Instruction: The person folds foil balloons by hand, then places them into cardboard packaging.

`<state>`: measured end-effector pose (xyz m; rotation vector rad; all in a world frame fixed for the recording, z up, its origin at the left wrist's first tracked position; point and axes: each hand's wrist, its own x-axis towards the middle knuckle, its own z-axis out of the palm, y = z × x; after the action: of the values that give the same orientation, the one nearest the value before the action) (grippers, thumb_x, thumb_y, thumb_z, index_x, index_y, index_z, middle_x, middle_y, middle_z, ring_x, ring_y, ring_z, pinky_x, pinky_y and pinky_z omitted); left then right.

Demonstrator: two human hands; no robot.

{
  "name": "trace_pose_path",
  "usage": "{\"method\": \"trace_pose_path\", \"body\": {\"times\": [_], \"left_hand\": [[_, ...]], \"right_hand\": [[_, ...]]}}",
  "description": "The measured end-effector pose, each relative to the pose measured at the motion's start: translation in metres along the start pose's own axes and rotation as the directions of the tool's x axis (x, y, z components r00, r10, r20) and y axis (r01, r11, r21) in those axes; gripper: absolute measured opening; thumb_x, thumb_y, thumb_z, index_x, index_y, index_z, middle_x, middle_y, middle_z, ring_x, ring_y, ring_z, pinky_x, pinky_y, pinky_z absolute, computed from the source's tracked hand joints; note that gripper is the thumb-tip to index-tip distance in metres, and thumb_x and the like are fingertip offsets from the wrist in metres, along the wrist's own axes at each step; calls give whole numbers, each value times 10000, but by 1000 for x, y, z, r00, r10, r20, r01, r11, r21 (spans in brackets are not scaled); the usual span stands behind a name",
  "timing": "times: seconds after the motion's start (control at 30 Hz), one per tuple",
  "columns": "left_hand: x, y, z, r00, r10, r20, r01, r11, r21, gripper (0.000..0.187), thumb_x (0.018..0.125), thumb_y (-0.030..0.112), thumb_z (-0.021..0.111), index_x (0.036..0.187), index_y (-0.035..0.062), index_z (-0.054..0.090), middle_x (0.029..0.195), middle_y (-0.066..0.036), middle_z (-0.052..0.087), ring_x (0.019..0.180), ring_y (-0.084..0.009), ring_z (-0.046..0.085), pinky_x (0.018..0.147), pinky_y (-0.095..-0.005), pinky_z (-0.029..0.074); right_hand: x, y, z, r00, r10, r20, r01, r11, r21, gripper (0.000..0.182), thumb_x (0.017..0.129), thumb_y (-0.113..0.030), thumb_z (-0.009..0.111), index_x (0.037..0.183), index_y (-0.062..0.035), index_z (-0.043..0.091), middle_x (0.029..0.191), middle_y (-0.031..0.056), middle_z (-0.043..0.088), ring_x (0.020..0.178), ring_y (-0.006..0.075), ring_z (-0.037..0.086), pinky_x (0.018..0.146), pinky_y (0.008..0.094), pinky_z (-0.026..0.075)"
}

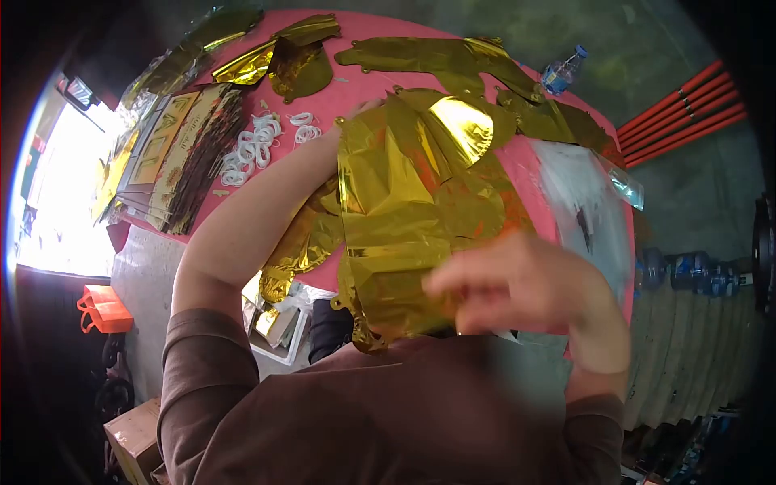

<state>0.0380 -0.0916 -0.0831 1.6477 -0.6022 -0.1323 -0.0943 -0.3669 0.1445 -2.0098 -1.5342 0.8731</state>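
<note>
A flat, uninflated gold foil balloon point(396, 218) with small round tabs along its edge spreads in front of my chest, its lower end close to my shirt. My left forearm reaches in from the left, and my left hand point(370, 108) is mostly hidden behind the balloon's upper edge. Over the balloon's lower right side is my right hand point(529, 279), smeared by motion with its fingers bent toward the foil. More gold foil balloons point(311, 242) lie beneath and beside this one on the pink table point(356, 24).
White ring-shaped coils point(252, 149) and a stack of printed packets point(174, 153) lie at left. Clear plastic bags point(578, 210) cover the right side. A water bottle point(563, 71) stands at the far edge. Below the table sits a white bin point(284, 352); red poles point(683, 113) are at right.
</note>
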Motion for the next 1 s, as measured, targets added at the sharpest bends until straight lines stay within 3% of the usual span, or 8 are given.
{"method": "trace_pose_path", "body": {"times": [0.23,0.27,0.4,0.67,0.73,0.8,0.9,1.0], "left_hand": [[-9,-6,-9,989,-124,76,118,990,82,568,750,429,620,1245,168,522,1275,-51,494,1174,-298,385,943,-420,353],[-12,4,5,998,-14,-61,43,866,498,581,733,398,632,1251,163,512,1272,-66,494,1162,-306,398,942,-424,358],[-22,38,10,972,224,-65,-52,477,877,545,721,313,633,1216,121,510,1225,-96,503,1127,-317,427,934,-433,367],[-23,74,21,988,146,-49,-4,338,941,276,781,155,537,1031,39,540,1064,-132,515,1054,-317,466,905,-429,386],[-23,71,19,972,234,-21,-64,349,935,234,789,131,515,1003,38,541,1048,-133,512,1047,-317,467,904,-427,388],[-23,71,19,985,171,-22,-44,370,928,239,791,139,516,1003,32,539,1060,-130,514,1045,-317,467,909,-428,385],[-24,66,18,971,237,-18,-67,345,936,243,786,136,514,1002,28,541,1058,-129,514,1038,-317,468,901,-429,389],[-23,64,17,973,232,-9,-68,321,945,247,778,128,512,999,22,543,1056,-129,515,1031,-315,468,894,-431,392]], "right_hand": [[98,157,17,759,-133,-637,-21,973,-229,356,855,-243,587,1153,-51,557,1186,152,562,1140,265,519,920,331,413],[110,176,25,653,-274,-706,-89,898,-431,405,838,-275,598,1188,-80,541,1231,163,532,1160,295,498,929,352,407],[112,225,40,868,-118,-482,-275,694,-665,796,748,-366,631,1412,-96,287,1473,124,254,1365,349,185,1120,390,144],[84,263,0,850,114,-514,-387,797,-463,847,719,-494,628,1390,-79,319,1444,161,290,1346,316,237,1129,355,127],[99,246,16,783,291,-550,70,837,543,508,863,-272,522,1312,-66,400,1300,100,437,1180,223,412,1008,318,322],[107,245,24,809,205,-552,433,428,793,330,938,-141,459,1256,-51,456,1203,77,527,1078,186,515,929,300,431],[85,207,36,783,-218,-582,248,968,-29,330,923,-156,480,1237,-53,486,1202,101,543,1092,218,530,925,329,433],[55,133,48,819,-404,-407,144,831,-537,370,874,-215,550,1215,-74,524,1237,104,535,1158,234,502,981,385,385]]}}
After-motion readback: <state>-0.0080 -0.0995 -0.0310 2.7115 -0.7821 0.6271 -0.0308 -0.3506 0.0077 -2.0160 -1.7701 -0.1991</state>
